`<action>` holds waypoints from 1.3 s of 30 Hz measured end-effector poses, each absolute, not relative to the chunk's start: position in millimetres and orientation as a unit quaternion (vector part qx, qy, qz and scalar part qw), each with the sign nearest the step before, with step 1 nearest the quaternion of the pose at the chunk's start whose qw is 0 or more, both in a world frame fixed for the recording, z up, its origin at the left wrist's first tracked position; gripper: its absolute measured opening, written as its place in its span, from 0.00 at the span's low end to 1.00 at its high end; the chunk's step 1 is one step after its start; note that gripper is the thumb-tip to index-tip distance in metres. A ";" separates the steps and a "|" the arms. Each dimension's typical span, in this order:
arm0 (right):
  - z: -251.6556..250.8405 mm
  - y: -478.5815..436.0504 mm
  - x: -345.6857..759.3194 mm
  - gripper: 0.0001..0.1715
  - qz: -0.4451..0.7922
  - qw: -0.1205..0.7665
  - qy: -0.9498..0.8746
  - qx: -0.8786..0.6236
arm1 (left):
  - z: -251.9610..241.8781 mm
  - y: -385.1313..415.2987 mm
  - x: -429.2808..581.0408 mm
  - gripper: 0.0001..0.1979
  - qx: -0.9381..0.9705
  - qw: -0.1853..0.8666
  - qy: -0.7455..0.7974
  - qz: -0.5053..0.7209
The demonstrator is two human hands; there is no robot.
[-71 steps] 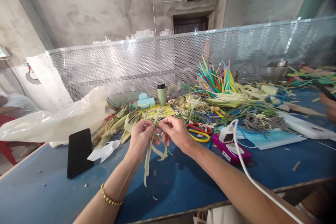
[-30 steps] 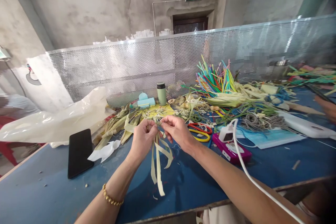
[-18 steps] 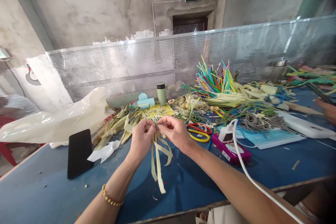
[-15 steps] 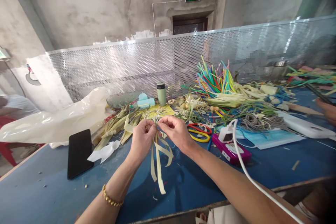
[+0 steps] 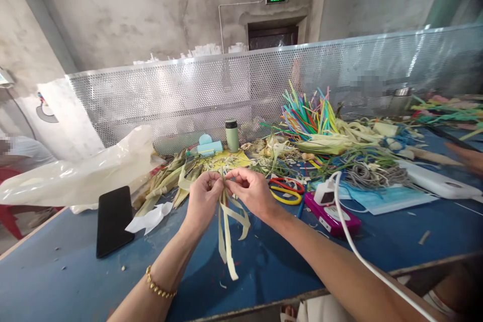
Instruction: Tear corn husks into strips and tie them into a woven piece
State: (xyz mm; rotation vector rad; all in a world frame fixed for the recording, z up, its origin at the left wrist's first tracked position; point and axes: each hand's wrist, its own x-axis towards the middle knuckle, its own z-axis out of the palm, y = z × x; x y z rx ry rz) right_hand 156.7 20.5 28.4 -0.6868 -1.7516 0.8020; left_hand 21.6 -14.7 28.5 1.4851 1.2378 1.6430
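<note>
My left hand (image 5: 204, 198) and my right hand (image 5: 251, 191) meet above the blue table (image 5: 56, 287), both pinched closed on the top of a bundle of pale corn-husk strips (image 5: 228, 231). The strips hang down from my fingers, and the longest one reaches toward the table's near edge. A gold bead bracelet (image 5: 158, 284) circles my left wrist. Right behind my hands lies a heap of corn husks (image 5: 169, 178).
A black phone (image 5: 112, 219) and a white scrap lie at left, beside a big plastic bag (image 5: 86, 171). Red and yellow scissors (image 5: 287, 188), a pink power bank (image 5: 332, 216) with white cable, coloured strips (image 5: 309, 113), a green bottle (image 5: 232, 136) and a perforated metal screen stand behind. Another person's hand (image 5: 468, 156) shows at far right.
My hands have stayed in place, fingers working at the top of the bundle. The hanging strips have shifted from a short curled bunch to longer straight tails.
</note>
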 end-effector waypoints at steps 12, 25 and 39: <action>28.5 20.3 155.6 0.06 0.370 0.526 -0.711 -0.284 | 30.4 -16.5 26.5 0.07 0.582 0.322 0.439 0.604; 27.4 20.9 153.9 0.04 0.338 0.556 -0.705 -0.284 | 32.6 -19.6 28.7 0.04 0.610 0.305 0.438 0.586; 28.2 19.9 159.0 0.08 0.132 0.575 -0.772 -0.237 | 33.5 -19.1 26.4 0.05 0.608 0.323 0.423 0.589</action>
